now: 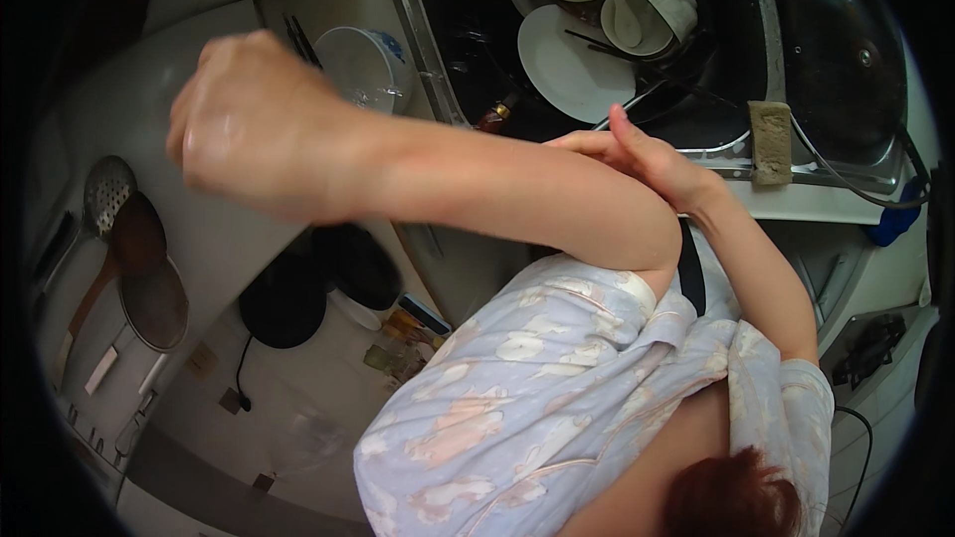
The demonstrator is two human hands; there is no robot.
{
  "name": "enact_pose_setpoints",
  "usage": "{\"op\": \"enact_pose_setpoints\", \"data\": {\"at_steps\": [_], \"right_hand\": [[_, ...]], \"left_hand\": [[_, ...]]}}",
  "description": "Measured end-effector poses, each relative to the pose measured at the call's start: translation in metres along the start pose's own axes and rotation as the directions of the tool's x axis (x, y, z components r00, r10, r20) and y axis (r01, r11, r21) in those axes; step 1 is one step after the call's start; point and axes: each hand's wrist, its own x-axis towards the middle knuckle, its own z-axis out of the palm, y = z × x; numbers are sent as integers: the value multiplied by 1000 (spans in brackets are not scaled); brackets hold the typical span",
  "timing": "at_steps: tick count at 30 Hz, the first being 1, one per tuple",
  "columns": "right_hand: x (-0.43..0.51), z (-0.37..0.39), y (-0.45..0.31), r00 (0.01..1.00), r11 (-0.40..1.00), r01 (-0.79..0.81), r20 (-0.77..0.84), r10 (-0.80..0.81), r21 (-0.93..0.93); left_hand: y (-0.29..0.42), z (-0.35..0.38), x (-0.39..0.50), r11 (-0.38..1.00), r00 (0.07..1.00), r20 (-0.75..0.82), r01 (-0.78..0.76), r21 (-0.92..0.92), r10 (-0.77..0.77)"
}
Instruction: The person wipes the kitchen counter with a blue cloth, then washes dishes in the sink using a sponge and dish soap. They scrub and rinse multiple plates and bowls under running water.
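My left hand (pixel 246 127) is curled into a fist, raised close to the camera and blurred, with nothing visible in it. The left forearm stretches across the view. Against its far side, near the elbow, lies my right hand (pixel 649 160), thumb raised apart and fingers partly hidden by the forearm; it holds nothing that I can see. Beyond it, a black sink basin (pixel 462 37) holds a white plate (pixel 571 63), bowls, a white spoon (pixel 623 19) and chopsticks. A worn sponge (pixel 771 143) rests on the metal sink rim at the right.
A white bowl with blue pattern (pixel 358 63) stands left of the sink. A second black basin (pixel 835 52) is at the right. A skimmer (pixel 110 190) and a strainer (pixel 154 302) are at the far left. Dark round pans (pixel 283 302) lie lower left, a blue cloth (pixel 895 220) far right.
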Motion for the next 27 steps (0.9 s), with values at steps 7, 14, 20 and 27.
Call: {"op": "enact_pose_setpoints", "data": {"at_steps": [7,14,20,27], "right_hand": [[-14,-2,-22,990,988,55,-119,-73,-145],[-2,17,-19,895,986,122,-417,-157,-110],[35,28,-27,814,923,-141,-488,314,359],[59,-38,-48,992,835,-35,-79,93,550]], "left_hand": [[0,14,3,1000,989,149,19,18,-22],[-2,31,6,1000,956,292,29,0,-28],[-18,59,2,996,809,581,90,29,-90],[-67,68,-86,584,549,744,-481,654,-382]]}}
